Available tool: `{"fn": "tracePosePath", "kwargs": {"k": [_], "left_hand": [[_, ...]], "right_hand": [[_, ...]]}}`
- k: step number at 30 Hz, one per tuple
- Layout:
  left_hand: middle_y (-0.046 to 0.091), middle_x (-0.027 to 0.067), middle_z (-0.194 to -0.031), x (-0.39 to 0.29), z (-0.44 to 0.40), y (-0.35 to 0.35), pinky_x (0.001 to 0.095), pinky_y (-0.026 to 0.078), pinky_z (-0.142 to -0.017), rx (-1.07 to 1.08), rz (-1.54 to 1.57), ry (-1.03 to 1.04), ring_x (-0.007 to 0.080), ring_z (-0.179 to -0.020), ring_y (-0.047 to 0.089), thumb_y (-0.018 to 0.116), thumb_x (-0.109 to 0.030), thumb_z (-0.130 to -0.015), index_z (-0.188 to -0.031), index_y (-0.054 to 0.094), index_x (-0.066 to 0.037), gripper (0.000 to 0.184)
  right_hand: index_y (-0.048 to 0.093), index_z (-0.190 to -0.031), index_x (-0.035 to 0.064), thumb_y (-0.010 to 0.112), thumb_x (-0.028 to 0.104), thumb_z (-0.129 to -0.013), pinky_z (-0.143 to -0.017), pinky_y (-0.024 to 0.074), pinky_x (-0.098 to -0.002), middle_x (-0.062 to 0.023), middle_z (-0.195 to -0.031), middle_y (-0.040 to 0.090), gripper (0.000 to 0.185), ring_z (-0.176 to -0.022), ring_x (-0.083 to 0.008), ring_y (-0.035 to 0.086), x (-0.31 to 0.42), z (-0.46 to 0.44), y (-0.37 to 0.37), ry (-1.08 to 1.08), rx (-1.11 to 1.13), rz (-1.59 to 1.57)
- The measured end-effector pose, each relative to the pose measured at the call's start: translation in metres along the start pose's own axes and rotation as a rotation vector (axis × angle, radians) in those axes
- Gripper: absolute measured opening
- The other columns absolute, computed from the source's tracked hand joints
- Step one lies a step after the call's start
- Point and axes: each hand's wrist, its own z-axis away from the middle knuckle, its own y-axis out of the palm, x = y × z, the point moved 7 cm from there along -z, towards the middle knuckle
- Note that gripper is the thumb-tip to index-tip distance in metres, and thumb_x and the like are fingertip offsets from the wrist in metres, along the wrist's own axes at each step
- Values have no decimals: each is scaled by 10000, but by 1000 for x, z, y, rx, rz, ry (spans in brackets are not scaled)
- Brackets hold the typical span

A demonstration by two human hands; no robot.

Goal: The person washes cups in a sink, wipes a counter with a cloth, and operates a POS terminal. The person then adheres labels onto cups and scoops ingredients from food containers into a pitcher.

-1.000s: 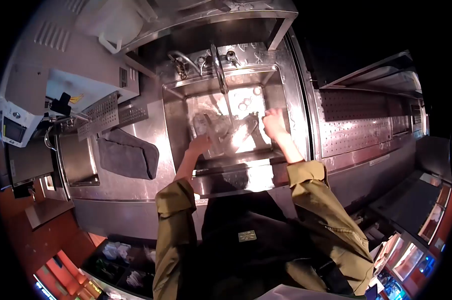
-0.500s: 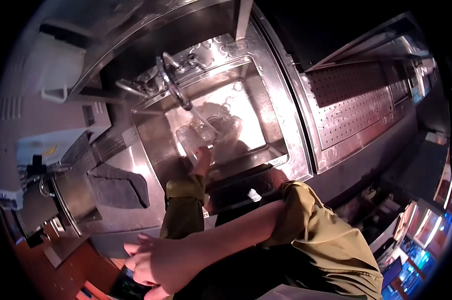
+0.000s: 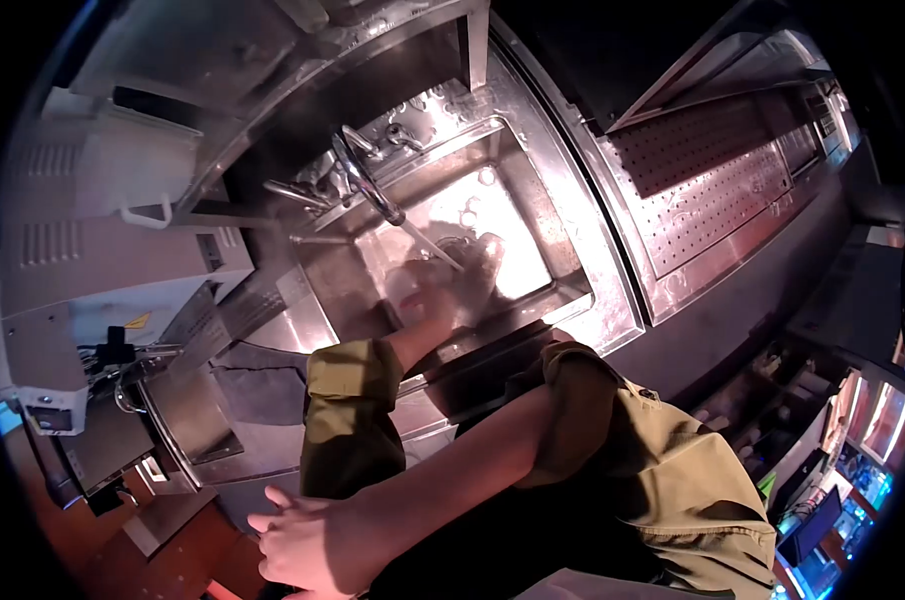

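Note:
My left hand (image 3: 425,318) is down in the metal sink (image 3: 318,285), near its front left corner. Motion and glare smear its fingers. A pale, see-through shape beside it is too blurred to name. A stream of water (image 3: 435,245) runs from the curved faucet (image 3: 358,180) to the right of this hand. My right forearm crosses in front of my body, and my right hand (image 3: 313,545) hangs low on the left, away from the sink. Its fingers are loosely bent and apart, with nothing seen in them.
A perforated metal drainboard (image 3: 713,200) adjoins the sink on the right. A dark cloth (image 3: 258,385) lies on the left counter. A black object (image 3: 488,375) sits at the sink's front edge. A pale machine (image 3: 123,240) with vents stands on the left.
My view has shifted, so the sink sits farther right. My left hand has reached deeper into the sink; the clear container seen beside it is now blurred. My right hand stays low at left.

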Motion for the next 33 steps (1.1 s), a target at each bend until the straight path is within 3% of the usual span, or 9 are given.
{"fn": "tracePosePath", "kwargs": {"k": [6,9,13,16,21,28,29,31,33], "left_hand": [[601,199,-1019,-4,-3,-42,358,501,-752,-88,-94,-25,334,-878,614,472,-252,-801,-1094,535,-64,353],[600,199,-1025,-4,-16,-58,354,503,-751,-109,-133,-57,332,-878,616,473,-251,-800,-1099,533,-67,357],[592,197,-1043,-6,-24,-80,358,505,-735,-137,-174,-93,332,-878,617,478,-239,-798,-1114,525,-81,356],[571,194,-1080,-6,-10,-86,380,510,-688,-166,-161,-85,339,-880,614,487,-206,-797,-1142,505,-114,358],[536,189,-1141,3,11,-89,416,517,-611,-211,-87,-47,350,-885,609,502,-151,-795,-1189,472,-171,396],[487,182,-1226,51,1,-114,466,527,-503,-318,503,-26,365,-892,602,524,-74,-791,-1255,426,-250,506],[480,181,-1238,62,1,-115,473,529,-488,-265,709,-103,368,-893,601,527,-63,-791,-1265,419,-261,525],[529,152,-1167,56,30,-127,436,562,-583,-114,1101,-395,319,-918,596,501,3,-753,-1230,454,-233,534],[550,153,-1119,70,14,-88,418,567,-599,-116,906,-296,301,-909,599,445,37,-742,-1208,476,-212,529]], "right_hand": [[638,-749,56,591,344,-731,-787,310,-474,-58,-743,576,293,-914,-228,432,14,23,-35,76,-35,437],[633,-768,60,619,260,-673,-753,306,-433,-40,-734,568,222,-901,-209,420,41,32,-22,32,124,398],[636,-683,49,608,219,-683,-820,353,-423,-73,-732,597,172,-867,-232,492,73,31,2,-211,-2,-9],[635,-658,83,621,190,-634,-733,308,-389,-12,-666,552,111,-887,-208,415,56,37,-20,51,98,564],[603,-721,92,587,232,-746,-765,323,-372,-15,-763,540,143,-894,-188,433,34,65,-22,-79,-252,543],[588,-813,69,508,78,-807,-778,382,-353,-46,-768,528,81,-808,-196,480,-42,183,-88,94,-733,352],[588,-822,62,501,89,-823,-806,375,-349,-48,-769,531,92,-810,-198,486,-62,195,-86,366,-607,216],[584,-850,54,468,99,-845,-760,402,-347,-62,-773,530,124,-757,-211,503,-64,220,-91,350,-675,208],[577,-880,54,459,117,-851,-705,422,-358,-80,-780,542,137,-747,-221,532,-89,248,-94,399,-773,159]]}}
